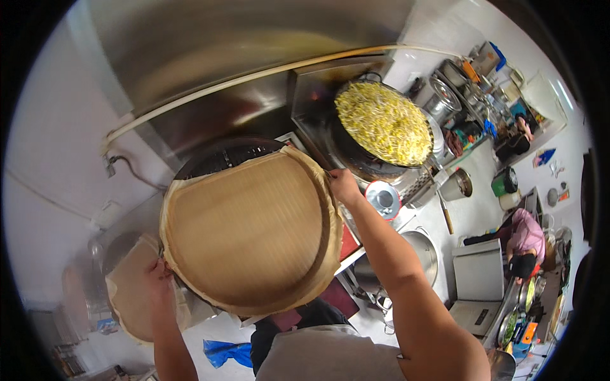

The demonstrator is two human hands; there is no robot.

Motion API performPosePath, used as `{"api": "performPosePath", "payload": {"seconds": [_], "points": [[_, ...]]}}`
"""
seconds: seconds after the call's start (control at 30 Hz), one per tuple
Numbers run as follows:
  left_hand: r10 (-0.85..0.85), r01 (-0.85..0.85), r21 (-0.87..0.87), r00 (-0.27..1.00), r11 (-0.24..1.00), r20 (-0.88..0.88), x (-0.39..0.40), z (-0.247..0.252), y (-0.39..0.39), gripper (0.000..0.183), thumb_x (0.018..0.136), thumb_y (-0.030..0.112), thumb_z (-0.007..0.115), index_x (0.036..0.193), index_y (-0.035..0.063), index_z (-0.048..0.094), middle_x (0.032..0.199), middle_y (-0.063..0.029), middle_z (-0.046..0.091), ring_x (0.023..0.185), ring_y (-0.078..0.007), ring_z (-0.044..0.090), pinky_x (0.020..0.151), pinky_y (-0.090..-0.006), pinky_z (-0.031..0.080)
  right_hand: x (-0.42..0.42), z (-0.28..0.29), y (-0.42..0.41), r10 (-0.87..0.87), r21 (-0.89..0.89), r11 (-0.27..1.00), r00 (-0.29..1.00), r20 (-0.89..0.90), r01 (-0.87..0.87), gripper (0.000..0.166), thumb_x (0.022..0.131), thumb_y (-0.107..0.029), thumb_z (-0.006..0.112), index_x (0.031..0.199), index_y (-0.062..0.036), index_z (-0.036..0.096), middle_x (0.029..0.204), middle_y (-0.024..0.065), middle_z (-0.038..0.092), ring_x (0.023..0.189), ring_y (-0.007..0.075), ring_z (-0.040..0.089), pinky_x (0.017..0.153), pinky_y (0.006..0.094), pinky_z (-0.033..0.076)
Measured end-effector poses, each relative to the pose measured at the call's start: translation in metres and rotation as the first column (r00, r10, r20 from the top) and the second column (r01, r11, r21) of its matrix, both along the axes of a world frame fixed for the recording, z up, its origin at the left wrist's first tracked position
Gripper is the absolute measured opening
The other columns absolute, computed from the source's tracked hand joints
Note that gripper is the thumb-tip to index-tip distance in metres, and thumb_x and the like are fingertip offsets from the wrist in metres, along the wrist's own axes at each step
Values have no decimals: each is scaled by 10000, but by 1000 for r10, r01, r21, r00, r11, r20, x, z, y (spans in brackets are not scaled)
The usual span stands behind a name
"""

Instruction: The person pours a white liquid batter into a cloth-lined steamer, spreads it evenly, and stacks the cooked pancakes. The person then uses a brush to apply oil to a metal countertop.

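A large round tray or pan (pixel 248 233), lined with brown cloth or paper that overlaps its rim, is held in front of me. My right hand (pixel 344 186) grips its edge at the upper right. My left hand (pixel 161 274) grips the edge at the lower left. Under and behind its top edge shows a dark round pan or wok (pixel 224 155). To the upper right, bean sprouts (pixel 386 124) fill a large black wok (pixel 355 138). A metal bowl with a red rim (pixel 382 200) sits just right of my right hand.
Another cloth-lined round tray (pixel 138 290) lies at the lower left. A big steel pot (pixel 421 250) stands right of my forearm. A pipe (pixel 248 76) runs along the steel wall. A person in pink (pixel 526 233) is at the far right, near a white chest with its lid raised (pixel 478 269).
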State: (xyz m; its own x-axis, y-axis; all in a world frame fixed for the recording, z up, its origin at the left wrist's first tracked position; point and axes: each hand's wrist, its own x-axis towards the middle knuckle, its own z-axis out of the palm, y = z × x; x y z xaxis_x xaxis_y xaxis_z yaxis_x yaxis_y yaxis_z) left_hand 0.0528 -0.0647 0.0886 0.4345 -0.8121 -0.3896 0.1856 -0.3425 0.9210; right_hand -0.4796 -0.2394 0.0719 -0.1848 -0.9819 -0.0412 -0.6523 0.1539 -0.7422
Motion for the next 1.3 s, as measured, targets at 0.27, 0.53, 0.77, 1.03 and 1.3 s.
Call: {"api": "performPosePath", "payload": {"seconds": [0.27,0.53,0.77,1.03,1.3], "points": [[-90,92,96,996,991,-18,-29,-61,-27,207,966,229,505,919,57,610,727,19,570,575,-77,487,503,-231,362,-50,-58,-14,-11,59,998,998,58,8,311,749,-102,553,1010,28,662,986,270,639,984,397,612,883,411,479],[-199,179,100,947,979,253,-56,-67,0,285,976,264,483,1075,12,574,926,-63,628,755,-143,583,644,-274,468,-52,-51,-8,-11,-17,1000,1000,-2,11,244,804,-98,529,982,-10,672,927,265,634,895,380,636,794,395,490],[-357,353,160,616,922,702,-37,-63,4,321,959,209,513,1172,-29,546,1037,-113,625,909,-184,609,776,-309,503,-60,-42,13,-28,-35,999,999,-22,27,301,805,-138,547,1060,11,604,1039,287,608,1024,426,566,871,462,466],[-355,405,-150,892,902,279,-341,72,12,206,882,107,637,1067,18,619,978,-87,639,893,-163,622,806,-298,507,-208,-46,125,-268,108,928,839,-473,357,310,756,-247,665,924,11,632,983,208,635,858,362,646,783,439,517],[-494,538,220,840,814,-225,-598,-103,-76,301,901,163,635,1095,-24,502,884,-90,601,701,-177,615,604,-300,528,-232,-68,110,-84,292,938,940,-331,186,185,767,-119,549,808,-10,692,927,213,669,880,361,658,784,445,524]]}}
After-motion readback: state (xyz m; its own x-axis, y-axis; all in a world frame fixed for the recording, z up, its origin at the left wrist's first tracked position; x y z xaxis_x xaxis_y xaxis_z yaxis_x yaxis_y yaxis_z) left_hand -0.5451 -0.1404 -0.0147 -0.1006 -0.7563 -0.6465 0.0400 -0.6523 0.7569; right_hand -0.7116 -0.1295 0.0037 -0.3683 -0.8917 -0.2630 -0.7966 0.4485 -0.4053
